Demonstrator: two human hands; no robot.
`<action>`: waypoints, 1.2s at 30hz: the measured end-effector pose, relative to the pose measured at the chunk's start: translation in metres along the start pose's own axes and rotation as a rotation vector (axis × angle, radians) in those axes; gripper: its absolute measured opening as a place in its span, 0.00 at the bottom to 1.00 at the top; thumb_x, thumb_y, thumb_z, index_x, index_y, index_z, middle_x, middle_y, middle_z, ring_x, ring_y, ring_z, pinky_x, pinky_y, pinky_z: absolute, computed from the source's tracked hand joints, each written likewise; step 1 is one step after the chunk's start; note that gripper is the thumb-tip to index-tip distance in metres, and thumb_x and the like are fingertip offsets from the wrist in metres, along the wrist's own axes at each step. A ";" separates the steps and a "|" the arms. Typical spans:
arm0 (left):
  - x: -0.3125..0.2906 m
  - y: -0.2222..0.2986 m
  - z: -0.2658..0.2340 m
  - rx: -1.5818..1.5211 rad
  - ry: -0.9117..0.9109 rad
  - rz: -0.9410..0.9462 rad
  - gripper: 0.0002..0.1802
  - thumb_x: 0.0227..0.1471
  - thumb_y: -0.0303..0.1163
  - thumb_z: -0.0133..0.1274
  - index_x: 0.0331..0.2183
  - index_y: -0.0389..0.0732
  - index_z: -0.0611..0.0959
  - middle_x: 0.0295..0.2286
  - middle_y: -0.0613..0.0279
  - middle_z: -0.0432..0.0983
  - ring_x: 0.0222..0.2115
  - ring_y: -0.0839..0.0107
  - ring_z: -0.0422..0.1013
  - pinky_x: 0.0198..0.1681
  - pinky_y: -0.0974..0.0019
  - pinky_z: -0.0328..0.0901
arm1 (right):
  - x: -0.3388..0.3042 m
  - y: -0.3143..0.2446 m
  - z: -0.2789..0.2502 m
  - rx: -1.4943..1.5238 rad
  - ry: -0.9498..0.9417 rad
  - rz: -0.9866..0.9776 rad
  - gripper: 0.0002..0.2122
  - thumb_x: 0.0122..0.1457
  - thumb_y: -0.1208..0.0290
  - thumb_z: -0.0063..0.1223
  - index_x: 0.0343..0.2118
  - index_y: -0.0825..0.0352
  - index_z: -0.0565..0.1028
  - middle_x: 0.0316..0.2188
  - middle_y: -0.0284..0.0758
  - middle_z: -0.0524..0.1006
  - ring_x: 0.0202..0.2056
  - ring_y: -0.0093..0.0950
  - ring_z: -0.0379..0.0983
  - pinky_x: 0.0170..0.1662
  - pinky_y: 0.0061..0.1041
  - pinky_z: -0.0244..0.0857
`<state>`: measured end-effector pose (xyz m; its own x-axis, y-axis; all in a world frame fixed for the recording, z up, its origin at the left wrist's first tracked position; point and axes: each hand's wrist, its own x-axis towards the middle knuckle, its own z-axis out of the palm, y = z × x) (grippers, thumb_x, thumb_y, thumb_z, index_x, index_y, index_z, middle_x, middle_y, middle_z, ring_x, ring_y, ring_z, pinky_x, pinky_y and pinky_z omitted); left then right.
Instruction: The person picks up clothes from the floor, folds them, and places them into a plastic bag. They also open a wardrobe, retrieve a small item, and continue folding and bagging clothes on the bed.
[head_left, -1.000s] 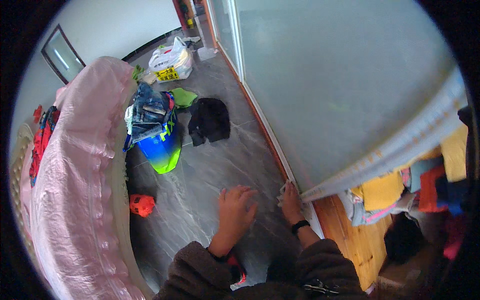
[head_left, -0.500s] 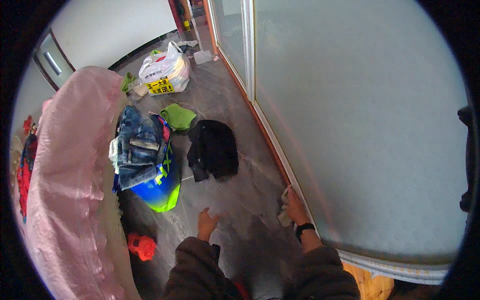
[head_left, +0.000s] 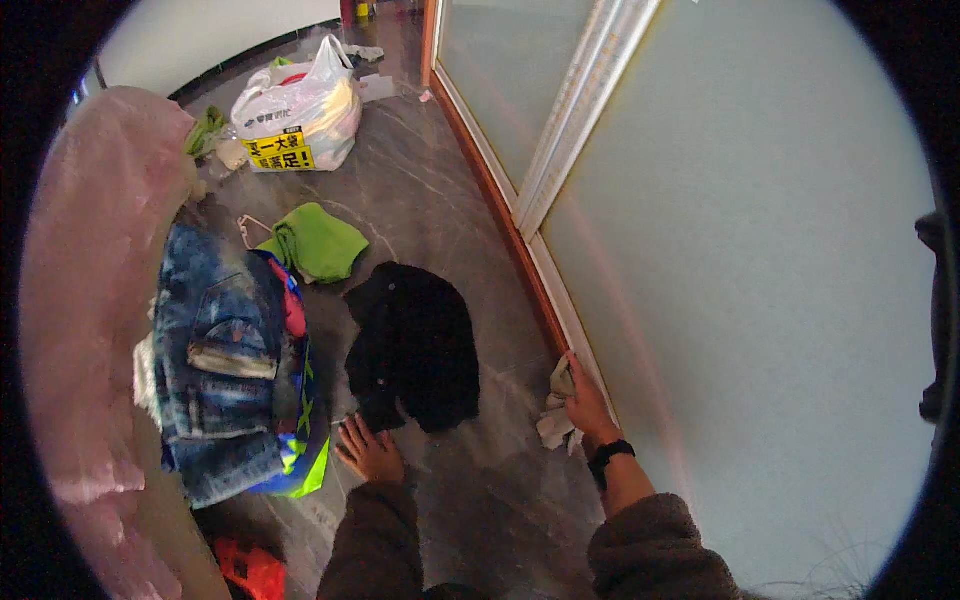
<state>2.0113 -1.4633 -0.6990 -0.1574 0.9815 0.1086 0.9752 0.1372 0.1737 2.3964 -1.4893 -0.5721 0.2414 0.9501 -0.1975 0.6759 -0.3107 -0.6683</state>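
My left hand (head_left: pixel 372 452) is open, its fingers spread low over the floor at the near edge of a folded black garment (head_left: pixel 425 345). Whether the fingertips touch the garment, I cannot tell. Against the foot of the sliding door's frame, my right hand (head_left: pixel 588 405) grips a crumpled beige cloth (head_left: pixel 556 425); a dark band circles that wrist. Left of the black garment, folded blue jeans (head_left: pixel 225 350) lie on a blue and neon-yellow bag (head_left: pixel 312 462). A folded green garment (head_left: pixel 322 243) rests on the floor just beyond, with a pale hanger (head_left: pixel 250 230) beside it.
Frosted glass door panels (head_left: pixel 750 270) rise along the right side. A pink-covered piece of furniture (head_left: pixel 90 300) curves along the left. Farther off stands a stuffed white plastic bag (head_left: pixel 300 105). An orange-red object (head_left: pixel 250 568) sits at the lower left on the grey floor (head_left: pixel 440 200).
My view has come closer to the clothes. The left hand has moved forward and left to the black garment's near edge, fingers now spread. My right hand stays at the door frame with the cloth.
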 end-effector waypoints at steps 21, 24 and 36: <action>0.011 0.008 -0.015 0.066 -0.090 -0.019 0.33 0.57 0.46 0.41 0.60 0.39 0.65 0.62 0.50 0.53 0.64 0.51 0.47 0.64 0.35 0.38 | 0.244 -0.046 0.038 -0.254 0.140 -0.225 0.38 0.44 0.90 0.44 0.64 0.67 0.54 0.63 0.46 0.56 0.64 0.45 0.49 0.67 0.37 0.45; 0.010 0.008 -0.016 0.062 -0.146 -0.046 0.33 0.57 0.45 0.42 0.60 0.38 0.64 0.62 0.50 0.52 0.64 0.50 0.46 0.63 0.34 0.38 | 0.229 -0.039 0.049 -0.389 0.149 -0.342 0.37 0.45 0.89 0.46 0.63 0.65 0.56 0.62 0.45 0.59 0.62 0.47 0.52 0.65 0.38 0.48; 0.007 0.011 -0.013 0.070 -0.034 -0.008 0.34 0.56 0.46 0.42 0.61 0.41 0.63 0.63 0.54 0.51 0.64 0.52 0.46 0.64 0.35 0.36 | -0.122 0.030 0.103 -0.610 -0.025 0.088 0.27 0.58 0.63 0.49 0.61 0.64 0.61 0.59 0.43 0.63 0.58 0.45 0.59 0.60 0.47 0.52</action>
<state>2.0191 -1.4565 -0.6840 -0.1615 0.9841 0.0744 0.9825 0.1532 0.1054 2.3151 -1.6116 -0.6419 0.3027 0.9184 -0.2548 0.9325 -0.3406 -0.1200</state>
